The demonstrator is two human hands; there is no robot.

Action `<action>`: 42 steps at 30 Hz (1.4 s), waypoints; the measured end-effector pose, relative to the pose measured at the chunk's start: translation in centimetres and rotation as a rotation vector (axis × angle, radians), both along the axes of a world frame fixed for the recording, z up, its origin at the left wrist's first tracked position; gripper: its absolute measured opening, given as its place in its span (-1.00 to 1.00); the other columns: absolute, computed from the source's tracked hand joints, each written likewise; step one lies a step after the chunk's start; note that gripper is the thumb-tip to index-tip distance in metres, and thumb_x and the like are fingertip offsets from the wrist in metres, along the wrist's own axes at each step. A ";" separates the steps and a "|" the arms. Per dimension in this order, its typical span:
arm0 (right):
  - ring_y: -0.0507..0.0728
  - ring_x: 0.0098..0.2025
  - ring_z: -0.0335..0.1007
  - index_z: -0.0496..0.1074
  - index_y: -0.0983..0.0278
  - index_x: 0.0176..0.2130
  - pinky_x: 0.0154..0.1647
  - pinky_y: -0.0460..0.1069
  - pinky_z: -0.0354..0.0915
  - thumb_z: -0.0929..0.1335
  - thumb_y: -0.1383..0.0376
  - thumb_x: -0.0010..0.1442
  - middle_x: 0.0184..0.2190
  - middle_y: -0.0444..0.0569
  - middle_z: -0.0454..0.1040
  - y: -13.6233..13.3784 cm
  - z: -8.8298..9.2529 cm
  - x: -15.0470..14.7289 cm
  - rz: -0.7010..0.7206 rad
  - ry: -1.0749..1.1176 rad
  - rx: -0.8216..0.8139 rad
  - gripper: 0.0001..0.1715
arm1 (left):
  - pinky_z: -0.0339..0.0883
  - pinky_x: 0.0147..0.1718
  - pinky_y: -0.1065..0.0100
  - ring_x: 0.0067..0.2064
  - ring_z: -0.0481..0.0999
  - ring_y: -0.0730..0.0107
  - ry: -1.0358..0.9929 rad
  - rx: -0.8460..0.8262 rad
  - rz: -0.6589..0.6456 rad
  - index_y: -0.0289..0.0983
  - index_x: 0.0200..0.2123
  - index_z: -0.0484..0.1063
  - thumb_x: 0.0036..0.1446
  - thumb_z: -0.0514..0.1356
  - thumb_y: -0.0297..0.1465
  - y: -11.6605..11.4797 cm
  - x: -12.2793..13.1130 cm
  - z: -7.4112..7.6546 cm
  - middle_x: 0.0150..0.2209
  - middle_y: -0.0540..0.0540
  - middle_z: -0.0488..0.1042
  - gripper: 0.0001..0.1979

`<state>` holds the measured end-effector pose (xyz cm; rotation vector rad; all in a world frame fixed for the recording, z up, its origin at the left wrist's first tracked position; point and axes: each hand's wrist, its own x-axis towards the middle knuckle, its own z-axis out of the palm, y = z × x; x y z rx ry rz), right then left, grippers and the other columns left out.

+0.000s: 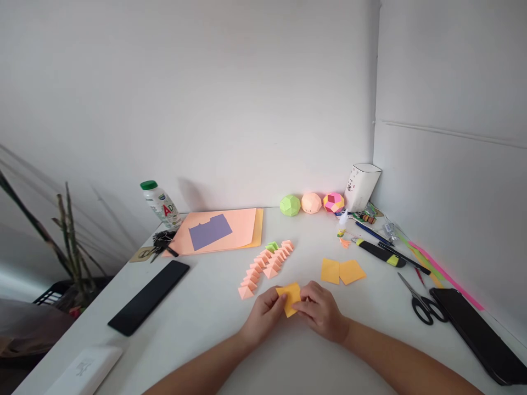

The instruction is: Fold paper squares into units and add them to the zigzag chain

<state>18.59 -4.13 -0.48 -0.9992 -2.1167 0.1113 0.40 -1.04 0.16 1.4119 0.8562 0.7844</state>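
Note:
Between my hands, above the near middle of the table, is a small yellow-orange paper square (pixel 292 297). My left hand (pixel 265 315) pinches its left side, thumb on top. At its right edge, the fingers of my right hand (pixel 321 311) are closed on it. Two more yellow-orange paper squares (pixel 330 271) lie side by side just beyond my right hand. Past my left hand, folded peach paper pieces (pixel 253 274) stand in two slanting rows, with some green folded pieces (pixel 272 247) at the far end.
Along the wall sit three paper balls (pixel 312 203) and a white box (pixel 362 186). Scissors (pixel 422 304), a cutter (pixel 381 252) and a black phone (pixel 480 334) lie right. Peach sheets (pixel 242 225), a bottle (pixel 160 204), keys (pixel 163 240) and a dark slab (pixel 149 296) occupy the left.

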 end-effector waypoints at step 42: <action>0.07 -0.41 0.38 0.48 0.29 -0.48 -0.40 -0.05 0.32 0.40 0.30 0.05 -0.48 -0.08 0.41 1.0 0.9 -0.3 0.069 0.642 -0.724 -0.88 | 0.23 -0.45 0.42 -0.44 0.39 0.46 0.009 -0.125 -0.144 -0.33 -0.35 0.39 0.09 0.15 -0.22 0.2 -0.1 0.0 -0.38 -0.07 0.46 -0.75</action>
